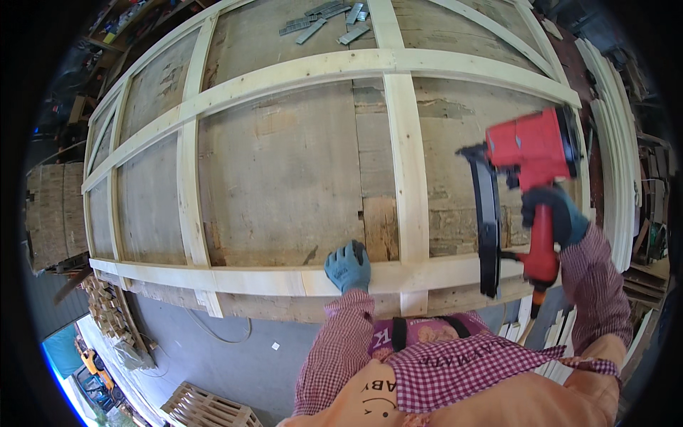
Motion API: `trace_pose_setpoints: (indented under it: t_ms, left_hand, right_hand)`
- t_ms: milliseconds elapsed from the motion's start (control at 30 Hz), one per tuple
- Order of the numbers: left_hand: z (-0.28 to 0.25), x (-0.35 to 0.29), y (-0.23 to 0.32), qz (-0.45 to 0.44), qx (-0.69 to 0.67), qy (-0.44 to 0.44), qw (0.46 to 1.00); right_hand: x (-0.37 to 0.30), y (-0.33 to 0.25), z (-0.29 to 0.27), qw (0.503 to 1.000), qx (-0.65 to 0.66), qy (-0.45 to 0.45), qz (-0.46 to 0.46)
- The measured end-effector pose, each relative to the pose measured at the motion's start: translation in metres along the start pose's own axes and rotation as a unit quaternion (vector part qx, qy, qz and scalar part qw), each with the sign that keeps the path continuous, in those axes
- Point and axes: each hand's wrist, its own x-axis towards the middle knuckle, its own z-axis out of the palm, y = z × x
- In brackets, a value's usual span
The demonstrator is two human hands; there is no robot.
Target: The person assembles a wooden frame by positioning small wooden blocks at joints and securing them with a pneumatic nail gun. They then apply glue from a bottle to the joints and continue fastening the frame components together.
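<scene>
My right hand (562, 217), in a blue-grey glove, is wrapped around the handle of a red pneumatic nail gun (528, 142). The tool is raised over the right part of a pale wooden frame (306, 67), its black magazine (488, 228) hanging down on the left side. My left hand (348, 267), gloved the same way, grips the near rail (249, 280) of the frame, fingers curled over its far edge. Crossing strips (408, 164) of the frame lie over a worn plywood tabletop (284, 178).
Several strips of metal fasteners (313, 28) lie at the far side of the tabletop. Long pale boards (605, 142) are stacked at the right. Below left, a pallet (210, 407) stands on the grey floor (235, 356), with a pile of short wood pieces (110, 313) beyond.
</scene>
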Motion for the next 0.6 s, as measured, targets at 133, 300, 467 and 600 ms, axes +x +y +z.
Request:
trace_pose_setpoints:
  t_ms: [133, 300, 467, 600]
  left_hand:
    - [0.004, 0.003, 0.001, -0.005, 0.003, -0.007, 1.000]
    - [0.008, 0.004, -0.003, 0.009, -0.006, -0.007, 1.000]
    - [0.002, 0.008, 0.001, 0.025, 0.014, 0.000, 1.000]
    - [0.003, 0.007, 0.002, 0.024, 0.009, -0.010, 1.000]
  right_hand:
    - [0.095, -0.088, 0.032, 0.997, -0.010, -0.031, -0.071]
    - [0.201, -0.157, 0.077, 0.987, -0.114, 0.029, -0.110]
    - [0.260, -0.173, 0.080, 0.979, -0.180, 0.024, -0.094]
    - [0.267, -0.170, 0.074, 0.982, -0.167, 0.015, -0.083]
